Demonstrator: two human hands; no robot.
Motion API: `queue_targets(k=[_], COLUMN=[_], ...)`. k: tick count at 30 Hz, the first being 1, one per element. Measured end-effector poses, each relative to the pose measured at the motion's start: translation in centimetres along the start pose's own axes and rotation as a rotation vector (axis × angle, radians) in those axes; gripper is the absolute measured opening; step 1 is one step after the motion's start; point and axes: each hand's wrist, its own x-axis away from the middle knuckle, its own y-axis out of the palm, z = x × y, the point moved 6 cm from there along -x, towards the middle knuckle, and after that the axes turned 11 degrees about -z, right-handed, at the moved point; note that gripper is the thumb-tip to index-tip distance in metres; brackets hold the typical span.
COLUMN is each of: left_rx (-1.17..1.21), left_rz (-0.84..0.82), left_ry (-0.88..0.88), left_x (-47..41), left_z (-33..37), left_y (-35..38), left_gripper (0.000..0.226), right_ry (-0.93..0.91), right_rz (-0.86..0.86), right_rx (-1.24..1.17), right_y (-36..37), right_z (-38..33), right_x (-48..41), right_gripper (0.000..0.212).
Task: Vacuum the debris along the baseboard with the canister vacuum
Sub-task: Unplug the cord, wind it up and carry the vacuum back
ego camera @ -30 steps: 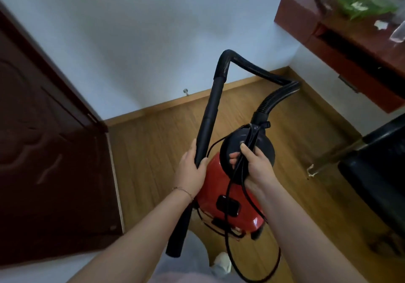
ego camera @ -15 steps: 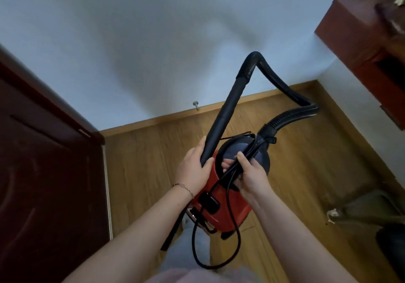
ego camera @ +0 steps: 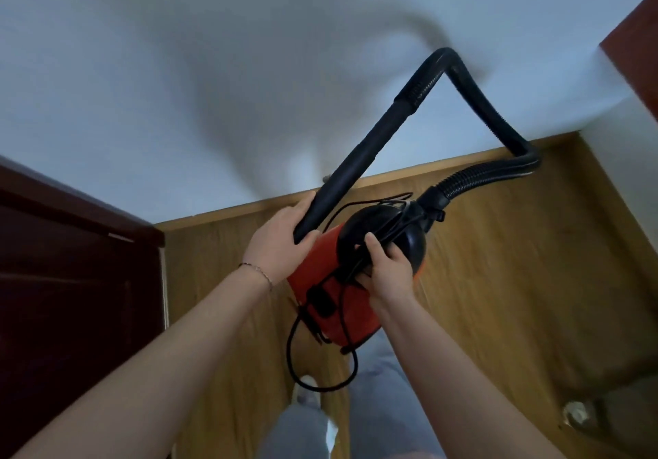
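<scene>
I hold a red canister vacuum (ego camera: 331, 295) with a black top off the floor in front of me. My left hand (ego camera: 281, 245) grips the lower end of its black wand (ego camera: 359, 163), which slants up to the right. From the wand's top the ribbed hose (ego camera: 477, 181) bends down and back into the canister's black top. My right hand (ego camera: 382, 270) grips that top together with the black power cord (ego camera: 295, 362), which hangs in a loop below. The wooden baseboard (ego camera: 409, 170) runs along the white wall ahead. No debris is discernible.
A dark brown door (ego camera: 71, 280) stands at the left. A reddish wooden cabinet edge (ego camera: 637, 31) shows at the upper right. Wood flooring (ego camera: 516, 263) stretches ahead. My legs and one shoe (ego camera: 306, 391) are below the vacuum. A dark furniture base (ego camera: 605, 412) sits at the lower right.
The view has swung left and closer to the wall, so the cabinet has slid almost out of frame. The vacuum has risen and tilted, and the wand's lower end now sits in my left hand.
</scene>
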Motion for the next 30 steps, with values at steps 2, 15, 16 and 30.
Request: queue_targets(k=[2,15,16,30], left_rx=[-0.029,-0.262,-0.277,-0.452], left_rz=[-0.008,-0.111,-0.124,-0.11], left_ry=[-0.016,0.157,0.168,0.469], left_x=[-3.6,-23.2,-24.4,-38.3], left_z=[-0.9,-11.2,-12.4,-26.5], left_y=[0.0,7.0,7.7,18.8], left_gripper=[0.063,0.063,0.064,0.064], right_ry=[0.016,0.044,0.045,0.09], right_rz=[-0.005,0.16,0.157,0.162], right_rx=[-0.001,-0.121,-0.138,-0.135], right_y=[-0.1,-1.5,-1.7,-4.5], right_z=[-0.8,5.0,6.0,20.5], right_x=[-3.5,-23.1,-24.4,-39.8], right_gripper=[0.013,0.007,0.007,0.008])
